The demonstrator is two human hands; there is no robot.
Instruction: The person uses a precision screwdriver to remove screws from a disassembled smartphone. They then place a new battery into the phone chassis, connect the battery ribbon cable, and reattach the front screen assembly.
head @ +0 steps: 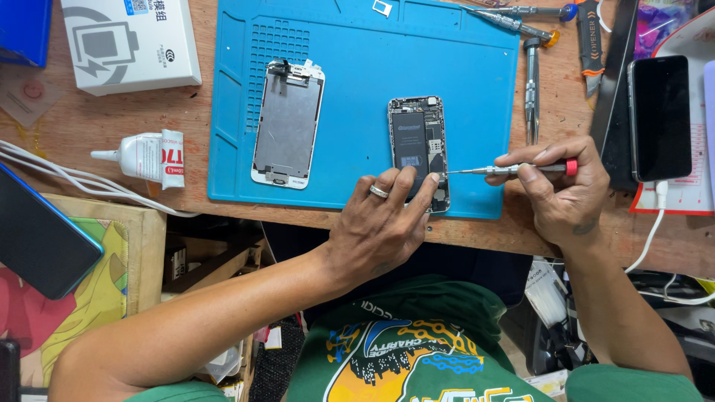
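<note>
The mat [357, 134] is matt blue rubbery material with moulded ridges and a grid of small pits, lying on a worn, scuffed wooden bench [186, 126]. The opened phone [419, 149] shows a bare metal frame and a matt black battery; the screen panel [287, 123] beside it shows a dull grey metal backplate edged in white plastic. The screwdriver [514, 170] in the right hand [562, 186] has a knurled, bright metal shaft and a red plastic cap. The left hand [380, 223] wears a polished metal ring [379, 191]. The tube [145, 156] is soft white plastic. The box [130, 41] is smooth white card. The second phone [660, 115] has a glossy black glass face.
</note>
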